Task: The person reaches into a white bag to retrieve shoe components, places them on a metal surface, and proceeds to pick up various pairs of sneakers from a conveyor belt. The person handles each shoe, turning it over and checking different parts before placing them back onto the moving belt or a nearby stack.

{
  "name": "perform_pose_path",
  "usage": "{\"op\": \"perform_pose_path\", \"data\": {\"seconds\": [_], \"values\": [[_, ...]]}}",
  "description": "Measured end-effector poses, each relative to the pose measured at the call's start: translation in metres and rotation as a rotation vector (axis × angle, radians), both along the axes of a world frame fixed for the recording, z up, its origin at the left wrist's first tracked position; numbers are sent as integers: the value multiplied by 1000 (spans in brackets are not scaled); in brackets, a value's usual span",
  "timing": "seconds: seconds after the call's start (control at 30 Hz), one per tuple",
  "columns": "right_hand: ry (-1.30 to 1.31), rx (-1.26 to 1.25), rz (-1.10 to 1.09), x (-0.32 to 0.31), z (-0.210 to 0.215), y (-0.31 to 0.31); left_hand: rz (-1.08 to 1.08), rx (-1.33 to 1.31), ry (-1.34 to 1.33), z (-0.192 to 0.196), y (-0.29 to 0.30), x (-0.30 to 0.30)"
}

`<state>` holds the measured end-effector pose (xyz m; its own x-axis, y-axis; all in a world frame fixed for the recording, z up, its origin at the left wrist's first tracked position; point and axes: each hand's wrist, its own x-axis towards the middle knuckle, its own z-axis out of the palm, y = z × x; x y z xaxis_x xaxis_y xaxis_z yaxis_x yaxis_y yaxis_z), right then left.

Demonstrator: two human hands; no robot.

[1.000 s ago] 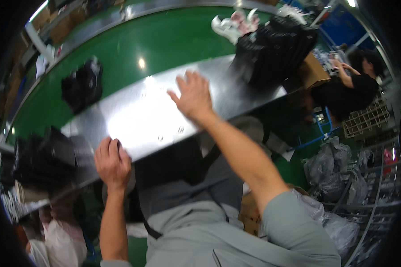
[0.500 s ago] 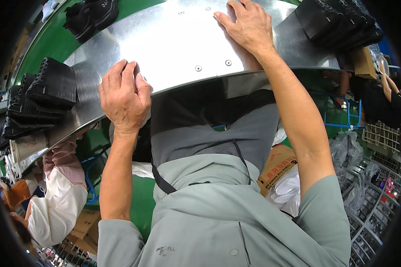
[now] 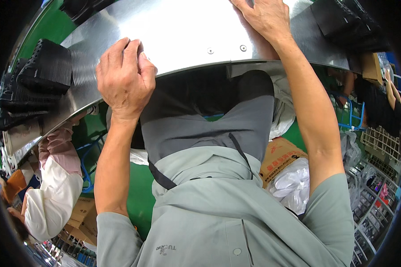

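The left hand [image 3: 125,80] rests loosely bent on the bench [image 3: 178,42]; the right hand [image 3: 267,18] lies wider, fingertips out of view. Neither grip shows anything held. Black ribbed pieces [image 3: 49,66] stand untouched toward both sides; what is finished, I cannot tell.

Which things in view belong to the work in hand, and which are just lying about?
Seemingly in the work:
metal tabletop, with the left hand and right hand at it
perhaps the left black stack and right black stack

Seemingly lying about:
cardboard box
whitish plastic bag
wire rack
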<state>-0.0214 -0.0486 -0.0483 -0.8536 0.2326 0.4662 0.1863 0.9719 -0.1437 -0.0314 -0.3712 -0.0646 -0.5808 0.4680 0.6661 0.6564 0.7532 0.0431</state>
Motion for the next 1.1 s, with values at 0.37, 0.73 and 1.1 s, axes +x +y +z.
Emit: {"op": "perform_pose_path", "data": {"seconds": [0.37,0.73,1.1], "values": [[-23,18,-7,2,-3,2,3,8,19,-3,-1,0],[-19,11,-1,5,3,7,10,-17,-25,4,7,4],[-111,48,38,1,-9,24,-5,47,-85,1,0,4]]}}
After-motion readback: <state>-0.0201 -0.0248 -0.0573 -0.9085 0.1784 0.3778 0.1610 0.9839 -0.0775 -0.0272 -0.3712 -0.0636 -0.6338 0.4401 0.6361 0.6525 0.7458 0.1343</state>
